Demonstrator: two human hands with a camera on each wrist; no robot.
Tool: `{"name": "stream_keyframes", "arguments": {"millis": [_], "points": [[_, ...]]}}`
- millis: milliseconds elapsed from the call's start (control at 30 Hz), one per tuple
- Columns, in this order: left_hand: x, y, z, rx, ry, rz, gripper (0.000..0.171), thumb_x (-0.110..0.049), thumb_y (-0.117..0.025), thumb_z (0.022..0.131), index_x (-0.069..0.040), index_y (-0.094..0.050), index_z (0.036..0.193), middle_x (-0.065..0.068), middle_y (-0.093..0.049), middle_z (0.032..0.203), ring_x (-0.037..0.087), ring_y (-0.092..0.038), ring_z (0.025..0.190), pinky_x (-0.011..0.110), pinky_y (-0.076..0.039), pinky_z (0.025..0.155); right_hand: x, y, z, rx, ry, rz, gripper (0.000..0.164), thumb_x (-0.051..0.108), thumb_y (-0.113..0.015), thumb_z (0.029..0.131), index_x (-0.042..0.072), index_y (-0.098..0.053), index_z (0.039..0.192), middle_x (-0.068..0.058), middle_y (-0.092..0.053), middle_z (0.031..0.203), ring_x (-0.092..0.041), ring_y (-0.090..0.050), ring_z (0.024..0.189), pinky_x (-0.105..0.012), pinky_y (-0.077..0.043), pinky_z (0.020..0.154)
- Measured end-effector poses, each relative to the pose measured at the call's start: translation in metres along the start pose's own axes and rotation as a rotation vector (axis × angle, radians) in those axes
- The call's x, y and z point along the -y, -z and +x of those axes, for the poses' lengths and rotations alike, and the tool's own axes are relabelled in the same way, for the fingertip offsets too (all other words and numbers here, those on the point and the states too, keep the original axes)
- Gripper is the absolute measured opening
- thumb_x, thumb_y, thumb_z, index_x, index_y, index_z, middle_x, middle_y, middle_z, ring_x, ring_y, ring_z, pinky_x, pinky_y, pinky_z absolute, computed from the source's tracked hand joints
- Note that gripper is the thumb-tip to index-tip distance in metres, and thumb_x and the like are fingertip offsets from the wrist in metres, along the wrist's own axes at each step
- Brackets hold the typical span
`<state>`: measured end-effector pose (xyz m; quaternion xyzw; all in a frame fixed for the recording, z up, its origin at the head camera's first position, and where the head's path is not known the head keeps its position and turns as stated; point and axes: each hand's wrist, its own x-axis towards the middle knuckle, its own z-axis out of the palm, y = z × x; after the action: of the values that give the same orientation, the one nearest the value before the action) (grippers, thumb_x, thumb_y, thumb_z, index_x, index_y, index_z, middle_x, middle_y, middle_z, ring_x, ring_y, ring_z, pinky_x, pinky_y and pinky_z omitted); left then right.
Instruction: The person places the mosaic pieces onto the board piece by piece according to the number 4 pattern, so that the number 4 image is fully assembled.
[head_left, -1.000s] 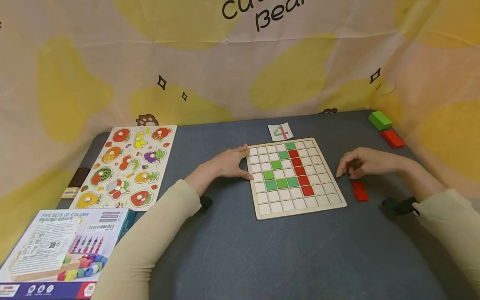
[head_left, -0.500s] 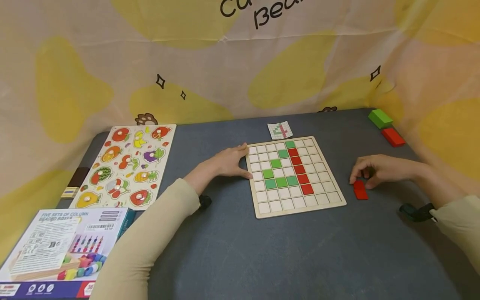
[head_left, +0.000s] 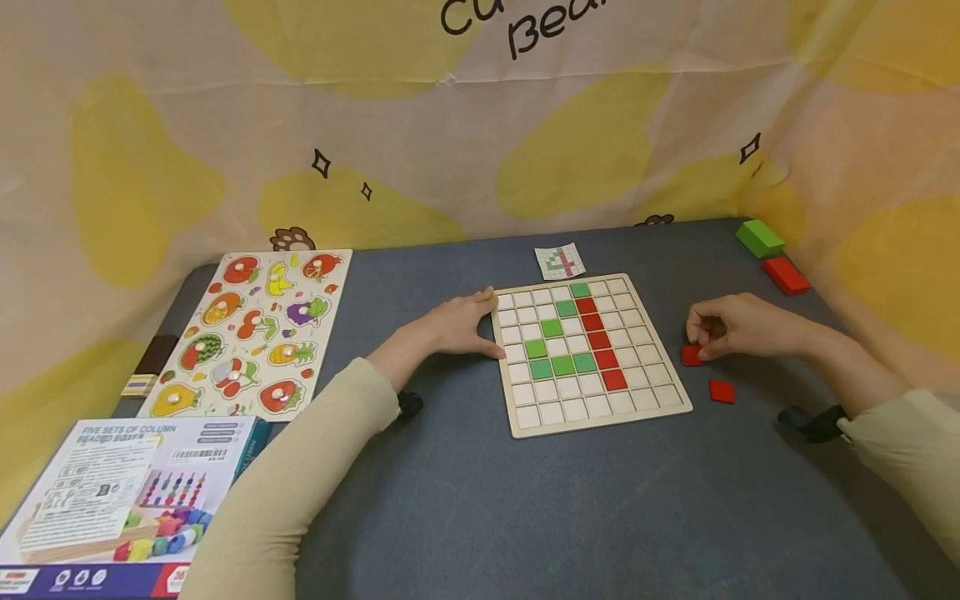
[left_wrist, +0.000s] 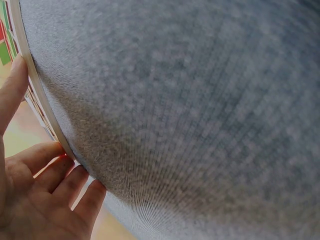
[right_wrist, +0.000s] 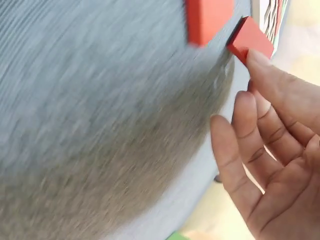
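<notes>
A wooden grid board (head_left: 642,401) lies mid-table, its white squares partly covered by green tiles (head_left: 562,366) and a column of red tiles (head_left: 598,340). My left hand (head_left: 461,327) rests against the board's left edge, thumb and fingers spread apart. To the right of the board, my right hand (head_left: 738,327) pinches a red square tile (head_left: 691,356) between thumb and finger; in the right wrist view this tile (right_wrist: 252,40) looks tilted, under the thumb tip. Another red square tile (head_left: 722,392) lies flat nearer me.
A small pattern card (head_left: 560,262) lies behind the board. Green (head_left: 761,238) and red (head_left: 786,275) blocks or stacks stand at the far right. On the left are a fruit puzzle board (head_left: 258,350) and a bead-set box (head_left: 187,433). A patterned cloth (head_left: 420,150) hangs behind.
My right hand went to the pair of red tiles, took one and moved it left toward the board, leaving the other behind. The left hand stayed on the board's edge.
</notes>
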<state>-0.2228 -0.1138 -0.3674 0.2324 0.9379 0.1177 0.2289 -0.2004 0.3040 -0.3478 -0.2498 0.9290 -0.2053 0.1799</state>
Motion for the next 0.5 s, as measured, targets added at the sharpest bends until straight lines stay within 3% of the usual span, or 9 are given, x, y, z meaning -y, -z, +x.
{"name": "stream_keyframes", "arguments": {"millis": [100, 300, 400, 500], "points": [[0.000, 0.000, 0.000, -0.003, 0.001, -0.003, 0.102, -0.058, -0.069, 0.086, -0.013, -0.015, 0.160, 0.006, -0.006, 0.169, 0.029, -0.014, 0.157, 0.054, -0.022, 0.125, 0.006, -0.001, 0.004, 0.020, 0.027, 0.005, 0.020, 0.013, -0.081, 0.079, 0.019, -0.065, 0.089, 0.007, -0.056, 0.074, 0.000, -0.051, 0.068, -0.018, -0.043, 0.064], [0.001, -0.002, 0.001, -0.002, -0.009, 0.005, 0.102, -0.058, -0.068, 0.086, -0.013, -0.014, 0.160, 0.007, -0.005, 0.169, 0.028, -0.013, 0.157, 0.052, -0.022, 0.125, 0.012, -0.003, 0.006, -0.004, 0.069, -0.016, 0.011, 0.019, -0.076, 0.086, 0.026, -0.069, 0.084, 0.011, -0.058, 0.074, 0.002, -0.050, 0.069, -0.018, -0.044, 0.065], [0.001, -0.002, 0.001, -0.004, -0.009, 0.001, 0.102, -0.058, -0.068, 0.086, -0.013, -0.014, 0.160, 0.007, -0.006, 0.169, 0.028, -0.013, 0.157, 0.052, -0.022, 0.125, 0.023, -0.006, 0.007, -0.008, 0.092, 0.044, 0.007, 0.022, -0.075, 0.087, 0.027, -0.070, 0.086, 0.013, -0.065, 0.080, 0.001, -0.055, 0.073, -0.018, -0.049, 0.068], [0.001, -0.001, 0.000, -0.004, -0.007, -0.003, 0.102, -0.058, -0.069, 0.086, -0.013, -0.014, 0.160, 0.007, -0.006, 0.169, 0.028, -0.013, 0.157, 0.051, -0.022, 0.125, 0.039, -0.015, 0.011, 0.051, 0.122, 0.139, 0.003, 0.024, -0.075, 0.087, 0.024, -0.072, 0.089, 0.009, -0.070, 0.084, -0.002, -0.059, 0.074, -0.019, -0.052, 0.069]]}}
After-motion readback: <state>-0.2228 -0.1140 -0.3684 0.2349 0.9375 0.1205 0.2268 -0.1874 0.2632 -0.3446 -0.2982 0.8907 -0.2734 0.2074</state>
